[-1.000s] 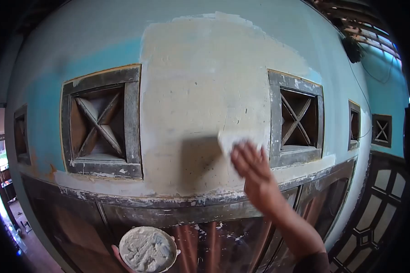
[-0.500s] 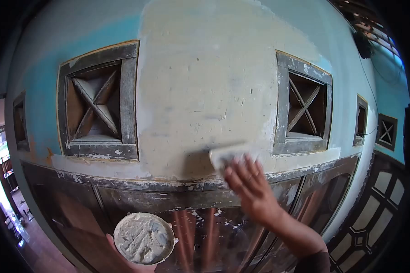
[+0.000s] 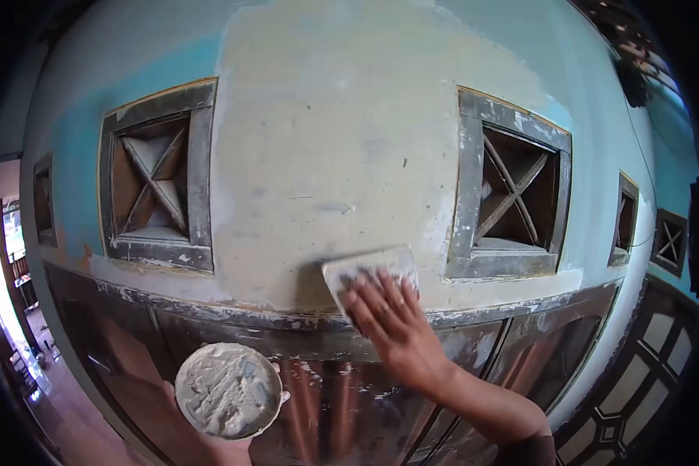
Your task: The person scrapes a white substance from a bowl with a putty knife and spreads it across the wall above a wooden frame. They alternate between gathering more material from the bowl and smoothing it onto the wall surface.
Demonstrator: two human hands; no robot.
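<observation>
My right hand [image 3: 392, 322] has its fingers spread over the back of a flat, pale, rectangular putty spreader [image 3: 349, 268] and presses it close to the wall, just above the dark wooden ledge. The spreader is tilted, with a shadow along its left side. Lower left, my left hand [image 3: 233, 450] supports a round tub [image 3: 279, 396] from beneath; most of its fingers are hidden. Thick, off-white putty [image 3: 221, 384] with an uneven surface fills the tub. A cream patch [image 3: 311, 140] with dark specks and small marks covers the middle of the blue wall.
Worn wooden vent frames with crossed bars flank the patch, one on the left [image 3: 202, 179] and one on the right [image 3: 466, 179]. Below runs a chipped ledge [image 3: 233, 311] above dark glazed panels [image 3: 334, 412]. A patterned door [image 3: 637, 380] stands at the far right.
My right hand and the spreader have shifted left along the wall, and more of the spreader's face shows. The view has turned slightly; the tub remains in my left hand.
</observation>
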